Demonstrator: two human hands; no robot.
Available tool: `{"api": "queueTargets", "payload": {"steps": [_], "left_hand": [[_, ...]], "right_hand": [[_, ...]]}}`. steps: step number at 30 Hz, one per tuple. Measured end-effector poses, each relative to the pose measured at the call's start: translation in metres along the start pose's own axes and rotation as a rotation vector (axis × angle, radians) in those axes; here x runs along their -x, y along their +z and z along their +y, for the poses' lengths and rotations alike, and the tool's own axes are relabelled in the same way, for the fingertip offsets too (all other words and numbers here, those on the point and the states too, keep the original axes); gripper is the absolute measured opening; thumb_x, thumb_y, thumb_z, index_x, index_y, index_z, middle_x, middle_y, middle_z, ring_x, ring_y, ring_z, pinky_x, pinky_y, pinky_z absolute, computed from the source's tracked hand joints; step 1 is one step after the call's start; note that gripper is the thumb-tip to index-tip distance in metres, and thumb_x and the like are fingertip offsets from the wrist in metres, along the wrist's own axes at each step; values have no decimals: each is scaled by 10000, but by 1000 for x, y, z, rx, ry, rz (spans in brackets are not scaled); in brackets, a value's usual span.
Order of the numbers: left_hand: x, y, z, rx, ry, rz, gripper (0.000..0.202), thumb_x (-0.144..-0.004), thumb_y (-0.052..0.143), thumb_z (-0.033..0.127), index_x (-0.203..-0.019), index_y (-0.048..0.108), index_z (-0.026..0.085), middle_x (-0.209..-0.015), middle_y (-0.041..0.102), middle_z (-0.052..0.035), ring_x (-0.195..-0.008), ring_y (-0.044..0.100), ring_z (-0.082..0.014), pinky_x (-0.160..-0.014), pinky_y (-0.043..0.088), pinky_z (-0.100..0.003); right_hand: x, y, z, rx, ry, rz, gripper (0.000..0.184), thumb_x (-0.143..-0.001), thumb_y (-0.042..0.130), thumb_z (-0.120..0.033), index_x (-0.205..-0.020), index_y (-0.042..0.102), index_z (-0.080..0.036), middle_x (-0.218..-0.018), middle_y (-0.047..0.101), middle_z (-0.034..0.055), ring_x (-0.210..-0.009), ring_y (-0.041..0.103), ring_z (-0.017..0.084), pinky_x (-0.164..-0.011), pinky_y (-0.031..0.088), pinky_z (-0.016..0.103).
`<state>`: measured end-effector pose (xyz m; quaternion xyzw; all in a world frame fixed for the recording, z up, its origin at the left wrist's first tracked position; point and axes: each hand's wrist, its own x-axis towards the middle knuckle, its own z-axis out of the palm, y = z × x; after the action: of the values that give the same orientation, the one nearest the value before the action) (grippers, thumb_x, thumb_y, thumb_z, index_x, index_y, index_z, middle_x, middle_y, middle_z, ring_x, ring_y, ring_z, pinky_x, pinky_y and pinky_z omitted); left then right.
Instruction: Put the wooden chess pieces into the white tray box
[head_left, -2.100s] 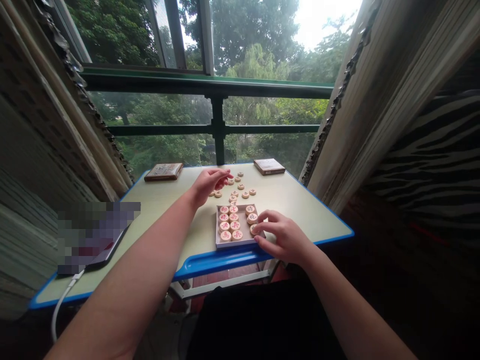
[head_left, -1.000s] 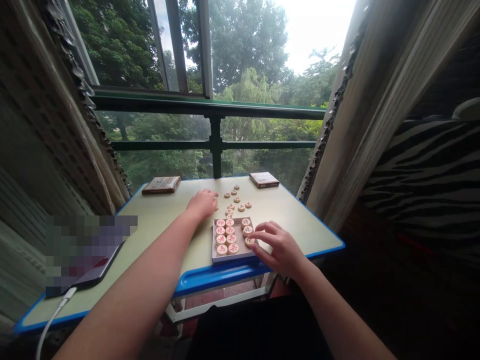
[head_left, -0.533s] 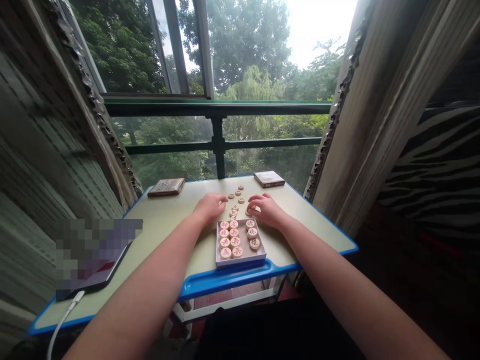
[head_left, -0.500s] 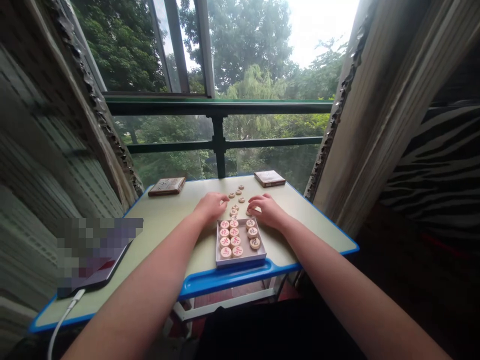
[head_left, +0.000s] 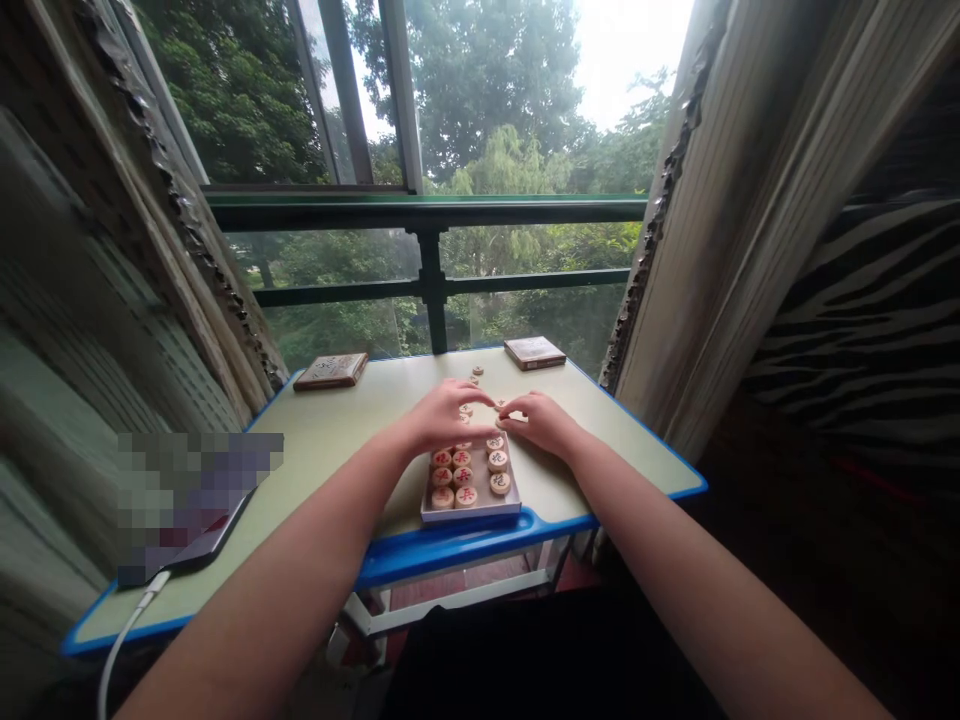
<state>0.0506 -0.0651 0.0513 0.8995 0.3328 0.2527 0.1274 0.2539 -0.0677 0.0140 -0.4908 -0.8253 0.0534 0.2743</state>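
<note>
A shallow white box [head_left: 480,515] stands at the table's near edge. Inside are red-marked Chinese chess pieces [head_left: 466,497] in two columns on the left and dark-marked pieces [head_left: 497,462] along the right wall. My left hand [head_left: 448,412] arches over the box's far end, thumb and fingers apart, fingertips close to my right hand's. Beyond the box's far right corner, my right hand [head_left: 540,422] has its thumb and fingers closed on a Chinese chess piece [head_left: 500,422]. Another piece [head_left: 501,405] shows at the fingertips. Several loose pieces [head_left: 466,410] are partly hidden behind my left hand.
Two flat boxes lie at the back, a brown one [head_left: 331,371] on the left and a paler one [head_left: 535,352] on the right. A dark device [head_left: 202,530] with a white cable [head_left: 135,618] rests at left. A window rail [head_left: 435,211] runs behind the table.
My left hand has moved right and opened out over the box's far end, towards my right hand. My right hand stays near the same spot, fingers now on a piece. The view has shifted slightly.
</note>
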Motion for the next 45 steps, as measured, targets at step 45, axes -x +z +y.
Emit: {"api": "queueTargets", "payload": {"steps": [45], "left_hand": [[3,9,-45,-10,-264,134,306,-733,542,372,-908,674,158,-626,610,-9,-580,522,-138,-573,406,-273]], "right_hand": [[80,-14,-63,-337,-132,132,122,-738,616,-185,-838,681,-213,-919,686,61,-876,613,180,-617,487,260]]}}
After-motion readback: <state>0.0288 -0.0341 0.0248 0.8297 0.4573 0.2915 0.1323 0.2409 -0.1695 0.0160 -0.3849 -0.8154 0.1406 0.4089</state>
